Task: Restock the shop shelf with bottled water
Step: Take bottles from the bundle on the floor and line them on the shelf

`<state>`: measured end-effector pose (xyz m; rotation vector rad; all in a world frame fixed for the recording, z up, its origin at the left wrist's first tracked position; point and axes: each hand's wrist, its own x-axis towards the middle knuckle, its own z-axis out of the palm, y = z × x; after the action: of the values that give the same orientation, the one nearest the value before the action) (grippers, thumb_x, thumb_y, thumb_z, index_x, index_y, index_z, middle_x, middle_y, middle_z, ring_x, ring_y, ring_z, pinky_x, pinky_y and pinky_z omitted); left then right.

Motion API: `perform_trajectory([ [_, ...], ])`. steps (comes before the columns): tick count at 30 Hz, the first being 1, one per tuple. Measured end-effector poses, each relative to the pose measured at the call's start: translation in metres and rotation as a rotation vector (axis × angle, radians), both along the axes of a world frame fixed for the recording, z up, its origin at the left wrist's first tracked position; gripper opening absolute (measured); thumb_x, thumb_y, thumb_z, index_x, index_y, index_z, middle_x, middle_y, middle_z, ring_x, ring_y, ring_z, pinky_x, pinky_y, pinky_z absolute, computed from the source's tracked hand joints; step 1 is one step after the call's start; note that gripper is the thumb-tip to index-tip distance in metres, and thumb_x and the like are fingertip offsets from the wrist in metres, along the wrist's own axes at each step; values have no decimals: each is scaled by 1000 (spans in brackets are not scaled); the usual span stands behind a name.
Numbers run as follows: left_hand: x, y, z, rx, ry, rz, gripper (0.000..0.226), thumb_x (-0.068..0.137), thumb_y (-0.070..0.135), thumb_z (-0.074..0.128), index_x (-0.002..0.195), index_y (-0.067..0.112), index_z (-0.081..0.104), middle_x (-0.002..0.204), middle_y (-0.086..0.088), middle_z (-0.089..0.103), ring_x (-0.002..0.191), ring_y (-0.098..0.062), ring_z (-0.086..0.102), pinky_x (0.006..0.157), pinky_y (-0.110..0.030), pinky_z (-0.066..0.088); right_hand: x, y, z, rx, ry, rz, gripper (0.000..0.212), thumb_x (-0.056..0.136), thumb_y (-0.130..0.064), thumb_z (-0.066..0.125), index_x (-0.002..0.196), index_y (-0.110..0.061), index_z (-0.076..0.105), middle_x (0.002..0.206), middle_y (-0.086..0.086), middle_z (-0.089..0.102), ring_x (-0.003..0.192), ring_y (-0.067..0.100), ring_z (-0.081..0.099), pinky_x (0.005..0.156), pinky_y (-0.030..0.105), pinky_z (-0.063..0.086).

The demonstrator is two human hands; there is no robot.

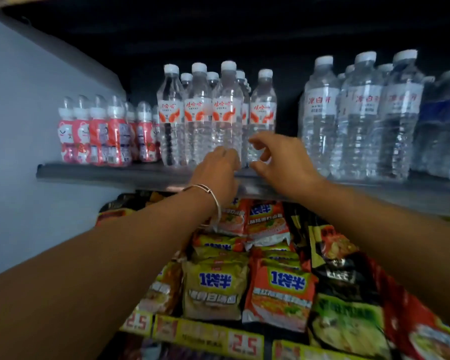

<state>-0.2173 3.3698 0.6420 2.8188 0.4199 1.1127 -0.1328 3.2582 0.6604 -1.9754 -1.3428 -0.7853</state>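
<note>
Four front bottles (226, 113): upright on the shelf (109, 170), more rows behind.
Left hand (218, 170): at the third bottle's base; grip hidden, cannot tell.
Right hand (281, 158): fingers loosely spread, holding nothing, beside the rightmost bottle.
Progress: row looks nearly full; a gap remains at right.

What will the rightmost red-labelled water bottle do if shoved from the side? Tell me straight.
The rightmost red-labelled water bottle looks tall, narrow and full, so probably heavy and apt to tip. The gap on its right leaves that side unsupported. Its ribbed clear plastic likely flexes slightly.
</note>
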Motion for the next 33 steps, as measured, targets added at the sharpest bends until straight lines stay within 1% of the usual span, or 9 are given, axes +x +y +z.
perform_trajectory([
  [4, -8, -41, -58, -32, 50, 34, 23, 83, 14, 57, 105, 9, 50, 114, -13, 49, 108, -33, 47, 88, -44, 41, -5, -44, -77, -150, -19, 27, 39, 80, -8, 64, 119, -11, 58, 113, 10, 61, 104, 27, 56, 88, 38, 45],
  [8, -8, -70, -142, -74, 265, 143, 41, 89, 20, 52, 128, 14, 41, 134, -9, 39, 125, -30, 39, 94, -42, 35, -2, -71, -164, -377, 51, -38, 43, 86, -20, 63, 127, -11, 52, 121, 9, 56, 116, 28, 49, 92, 35, 39],
  [10, -8, -78, -194, -83, 367, 158, 45, 87, 18, 54, 130, 16, 39, 135, -8, 38, 126, -31, 39, 95, -44, 36, 1, -79, -213, -536, 108, -74, 47, 89, -27, 60, 132, -12, 47, 130, 10, 51, 122, 28, 45, 97, 35, 39],
  [13, -5, -87, -272, -123, 524, 177, 50, 85, 20, 59, 130, 16, 39, 133, -9, 39, 125, -33, 40, 96, -46, 35, 8, -89, -291, -709, 158, -120, 46, 88, -21, 59, 131, -10, 46, 131, 12, 50, 122, 29, 44, 99, 36, 38],
  [18, -2, -104, -402, -213, 668, 164, 41, 88, 15, 53, 127, 15, 41, 132, -9, 40, 123, -32, 40, 94, -41, 35, 12, -103, -424, -871, 316, -95, 36, 84, -5, 55, 120, -8, 52, 120, 14, 54, 113, 31, 49, 88, 35, 42],
  [22, -6, -113, -521, -272, 830, 160, 60, 86, 12, 53, 141, 18, 30, 144, -8, 31, 132, -31, 33, 103, -45, 33, 14, -111, -555, -945, 455, -80, 44, 86, -16, 58, 129, -10, 48, 128, 15, 52, 115, 32, 50, 96, 40, 44],
  [25, -11, -118, -614, -331, 982, 158, 67, 88, 16, 52, 146, 18, 18, 151, -8, 20, 138, -29, 25, 109, -44, 29, 9, -118, -643, -1002, 618, -115, 45, 91, -12, 49, 136, -10, 43, 134, 13, 47, 119, 29, 49, 97, 32, 42],
  [30, -12, -124, -757, -483, 1114, 165, 57, 85, 11, 54, 137, 21, 31, 144, -6, 27, 133, -28, 28, 107, -41, 28, 2, -117, -796, -1104, 787, -134, 51, 90, -22, 56, 137, -11, 39, 140, 11, 42, 129, 27, 39, 103, 32, 35],
  [33, -9, -122, -832, -503, 1150, 157, 60, 88, 11, 50, 142, 22, 25, 148, -5, 23, 137, -26, 23, 111, -38, 19, -2, -112, -874, -1117, 877, -177, 61, 88, -29, 61, 141, -12, 34, 144, 10, 37, 132, 27, 36, 106, 34, 35],
])
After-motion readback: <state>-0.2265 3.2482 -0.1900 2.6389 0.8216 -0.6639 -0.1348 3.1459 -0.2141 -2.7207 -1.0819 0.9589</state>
